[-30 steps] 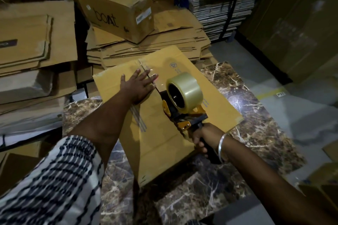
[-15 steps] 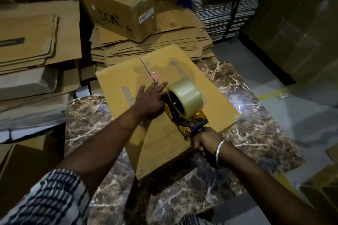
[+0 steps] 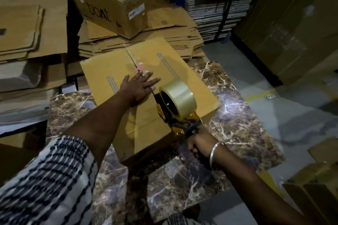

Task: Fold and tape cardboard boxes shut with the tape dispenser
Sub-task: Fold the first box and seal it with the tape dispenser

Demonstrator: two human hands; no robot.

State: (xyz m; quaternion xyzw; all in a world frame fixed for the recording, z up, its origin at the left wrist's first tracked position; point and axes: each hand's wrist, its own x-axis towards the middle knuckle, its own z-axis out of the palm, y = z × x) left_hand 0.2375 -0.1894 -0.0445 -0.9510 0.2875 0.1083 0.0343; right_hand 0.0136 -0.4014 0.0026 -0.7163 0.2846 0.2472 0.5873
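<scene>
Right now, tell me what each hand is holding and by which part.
The right hand grips the tape dispenser by its handle. The left hand holds nothing; it presses flat on the box top.

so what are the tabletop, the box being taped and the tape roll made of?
Tabletop: looks like polished brown marble or a marble-look laminate; pale veins, a glare spot.
Box: matte yellow-brown cardboard, creased flaps meeting at a centre seam.
Tape roll: clear glossy plastic film, tinted yellowish, on the dispenser.
</scene>
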